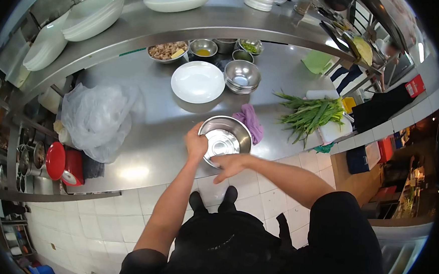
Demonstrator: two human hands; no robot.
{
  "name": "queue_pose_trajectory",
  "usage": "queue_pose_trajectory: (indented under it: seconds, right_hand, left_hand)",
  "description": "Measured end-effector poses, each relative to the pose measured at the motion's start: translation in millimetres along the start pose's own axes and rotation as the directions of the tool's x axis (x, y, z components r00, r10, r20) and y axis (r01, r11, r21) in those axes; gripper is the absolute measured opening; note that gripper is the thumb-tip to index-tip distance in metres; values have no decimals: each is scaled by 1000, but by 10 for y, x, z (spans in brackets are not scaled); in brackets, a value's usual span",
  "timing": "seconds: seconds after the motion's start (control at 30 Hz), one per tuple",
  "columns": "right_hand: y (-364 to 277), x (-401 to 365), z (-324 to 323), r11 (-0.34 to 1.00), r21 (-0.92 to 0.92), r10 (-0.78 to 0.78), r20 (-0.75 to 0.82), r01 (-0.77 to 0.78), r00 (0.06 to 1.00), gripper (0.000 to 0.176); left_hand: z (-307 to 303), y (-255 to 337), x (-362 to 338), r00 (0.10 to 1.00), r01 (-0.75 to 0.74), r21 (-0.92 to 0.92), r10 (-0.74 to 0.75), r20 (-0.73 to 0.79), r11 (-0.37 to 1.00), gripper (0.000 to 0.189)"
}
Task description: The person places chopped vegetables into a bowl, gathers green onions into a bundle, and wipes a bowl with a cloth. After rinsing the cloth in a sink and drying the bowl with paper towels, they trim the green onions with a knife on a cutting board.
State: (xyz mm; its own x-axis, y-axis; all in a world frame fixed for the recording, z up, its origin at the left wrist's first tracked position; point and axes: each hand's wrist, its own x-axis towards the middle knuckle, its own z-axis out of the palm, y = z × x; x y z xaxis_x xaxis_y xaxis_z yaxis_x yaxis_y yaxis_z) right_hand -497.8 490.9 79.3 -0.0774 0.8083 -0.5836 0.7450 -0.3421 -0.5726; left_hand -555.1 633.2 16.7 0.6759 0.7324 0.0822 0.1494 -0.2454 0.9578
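A round stainless steel bowl (243, 130) stands near the front edge of the steel counter, its shiny inside bare. My left hand (196, 142) is closed on the bowl's left rim, fingers partly hidden behind the wall. Over the near rim lies my right hand (232, 164), its fingers stretched out and apart; whether it touches the metal is hard to tell. Just beyond the bowl, to the right, is a crumpled purple cloth (250, 123). A white oval plate (197, 82) rests farther back, beside a stack of steel bowls (242, 74).
Leafy green stalks (314, 112) lie on a white board (336, 130) at the right. Clear plastic bags (97, 117) are heaped at the left. Small bowls, including one of chopped meat (165, 49), line the back below a shelf (226, 28). A person (352, 70) stands beyond.
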Motion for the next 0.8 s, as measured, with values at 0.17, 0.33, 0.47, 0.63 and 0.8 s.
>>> queue_pose_trajectory:
  seconds: [0.17,0.33,0.47,0.63,0.8]
  right_hand:
    - [-149,151,308,991,-100,82,-112,-93,990,64]
    - [510,-427,-95,236,-966,-279,38,106,960,16]
    - [465,-308,-44,93,-993,-301,46,77,952,17]
    - [-166,75,-86,980,-192,-40,-425,-47,904,25]
    - [-377,656,403,988,-135,-23,-594,-71,804,38]
  left_hand:
    - [-96,-204,174,989,-88,27,84,118,996,47]
    - [-168,217,562,572,-441,-27,304,762,897,44]
    - [-149,248,668,379,-512,-9,235,895,859,51]
    - [-689,-105,455,962,110,172,-148,229,979,54]
    - [-607,-419,259,972,89,-316,-152,-180,944,46]
